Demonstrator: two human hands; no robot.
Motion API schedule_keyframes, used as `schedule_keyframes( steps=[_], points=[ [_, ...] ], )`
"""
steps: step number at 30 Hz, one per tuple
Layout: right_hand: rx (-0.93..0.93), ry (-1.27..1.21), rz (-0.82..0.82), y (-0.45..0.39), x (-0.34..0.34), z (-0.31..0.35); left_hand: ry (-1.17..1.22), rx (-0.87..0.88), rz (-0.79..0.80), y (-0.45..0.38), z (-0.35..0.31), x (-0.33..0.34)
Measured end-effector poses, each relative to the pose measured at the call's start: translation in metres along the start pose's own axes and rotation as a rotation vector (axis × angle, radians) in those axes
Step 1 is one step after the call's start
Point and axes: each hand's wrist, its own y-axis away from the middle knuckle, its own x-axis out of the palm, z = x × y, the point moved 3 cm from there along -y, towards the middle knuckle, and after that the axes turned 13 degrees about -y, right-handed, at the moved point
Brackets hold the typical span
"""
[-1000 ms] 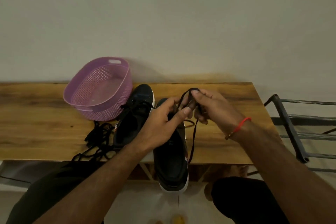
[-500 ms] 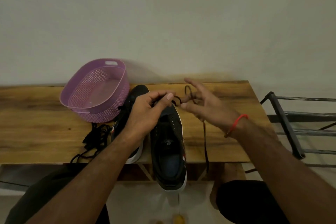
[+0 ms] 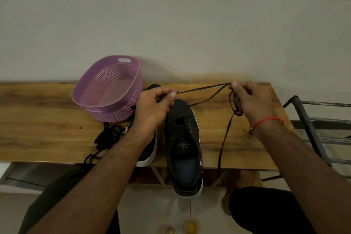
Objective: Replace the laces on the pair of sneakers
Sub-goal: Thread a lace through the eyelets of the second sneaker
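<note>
Both grips on black lace (image 3: 204,87), taut above unlaced sneaker (image 3: 183,144).

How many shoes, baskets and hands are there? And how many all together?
Shoes: 2, one with no lace and one partly behind the left hand
Baskets: 1, purple
Hands: 2, left hand and right hand, both pinching a black lace
Total: 5
</note>
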Motion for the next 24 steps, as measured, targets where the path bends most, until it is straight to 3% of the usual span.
schedule_keyframes(
  steps=[2,6,9,11,13,17,22,24],
  points=[
    [-0.029,0.114,0.031,0.0,0.0,-0.002,0.088,0.001,-0.027,-0.001,-0.002,-0.001],
    [-0.042,0.118,0.212,0.012,0.012,-0.001,0.083,0.049,0.1,0.005,-0.006,0.008],
    [-0.119,0.22,0.485,0.022,0.029,0.008,0.023,0.179,0.25,0.012,-0.012,0.018],
    [-0.167,0.337,0.659,0.029,0.04,0.009,0.013,0.246,0.27,0.015,-0.015,0.021],
    [-0.175,0.409,0.659,0.031,0.042,0.007,0.049,0.247,0.224,0.014,-0.016,0.02],
    [-0.067,0.332,0.469,0.021,0.026,0.005,0.19,0.161,0.113,0.006,-0.014,0.011],
    [-0.059,0.277,0.761,0.036,0.034,0.007,0.093,0.276,0.303,0.013,-0.016,0.017],
    [-0.119,0.277,0.755,0.037,0.039,0.009,0.022,0.312,0.378,0.017,-0.016,0.022]
  ],
)
